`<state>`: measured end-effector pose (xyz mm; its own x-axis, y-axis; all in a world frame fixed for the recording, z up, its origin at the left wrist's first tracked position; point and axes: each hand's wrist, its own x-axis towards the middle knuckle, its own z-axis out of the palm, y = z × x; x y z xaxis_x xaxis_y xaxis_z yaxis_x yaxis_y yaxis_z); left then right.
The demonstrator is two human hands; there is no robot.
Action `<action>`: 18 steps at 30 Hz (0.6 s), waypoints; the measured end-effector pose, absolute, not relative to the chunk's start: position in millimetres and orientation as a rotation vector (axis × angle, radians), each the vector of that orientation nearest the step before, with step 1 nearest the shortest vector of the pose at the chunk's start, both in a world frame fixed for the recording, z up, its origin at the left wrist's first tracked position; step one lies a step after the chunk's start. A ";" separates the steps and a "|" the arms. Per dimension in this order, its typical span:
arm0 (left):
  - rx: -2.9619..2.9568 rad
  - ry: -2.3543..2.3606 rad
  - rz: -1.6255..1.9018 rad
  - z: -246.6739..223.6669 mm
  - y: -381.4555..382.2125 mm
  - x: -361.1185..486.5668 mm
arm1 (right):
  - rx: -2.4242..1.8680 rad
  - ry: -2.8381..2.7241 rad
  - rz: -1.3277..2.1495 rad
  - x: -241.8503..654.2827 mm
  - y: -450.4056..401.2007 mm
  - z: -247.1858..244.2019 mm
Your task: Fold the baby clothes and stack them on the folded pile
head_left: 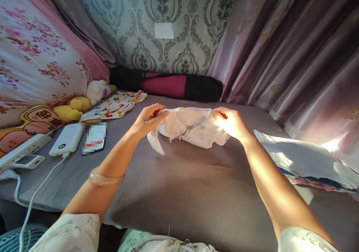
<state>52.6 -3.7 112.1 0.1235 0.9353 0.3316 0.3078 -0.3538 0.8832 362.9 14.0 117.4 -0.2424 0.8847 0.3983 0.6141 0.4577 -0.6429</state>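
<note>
A small white baby top (196,126) with faint prints and little tie strings hangs stretched between my hands, just above the grey bed sheet (179,184). My left hand (151,118) pinches its upper left edge near the shoulder, and one sleeve dangles below that hand. At the other end, my right hand (230,122) grips the upper right edge between thumb and fingers. The neckline runs between the two grips, and the lower part of the cloth sags in folds.
Left of my hands lie a colourful printed cloth (114,106), a phone (94,138), a white power bank (66,140) with a cable, and a power strip (25,151). A dark bolster-shaped bag (164,85) lies along the wall. Folded clothes (305,158) are stacked at right.
</note>
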 end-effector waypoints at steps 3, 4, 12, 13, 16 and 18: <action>1.866 1.164 1.155 127.8 6.4 50.3 | -1.233 -1.977 0.517 367.7 20.6 128.8; 1.897 1.158 1.146 131.9 9.8 49.3 | -1.223 -1.982 0.570 368.4 22.2 133.7; 1.999 1.170 1.143 157.8 29.1 33.4 | -1.211 -2.057 0.942 373.6 24.6 176.1; 2.019 1.182 1.170 161.3 31.3 31.1 | -1.238 -2.060 0.922 374.1 25.2 180.1; 2.081 1.221 1.216 174.2 36.9 25.6 | -1.280 -2.080 0.797 373.8 28.0 191.7; 2.078 1.247 1.241 184.7 39.1 23.2 | -1.242 -2.073 0.687 371.8 30.2 199.3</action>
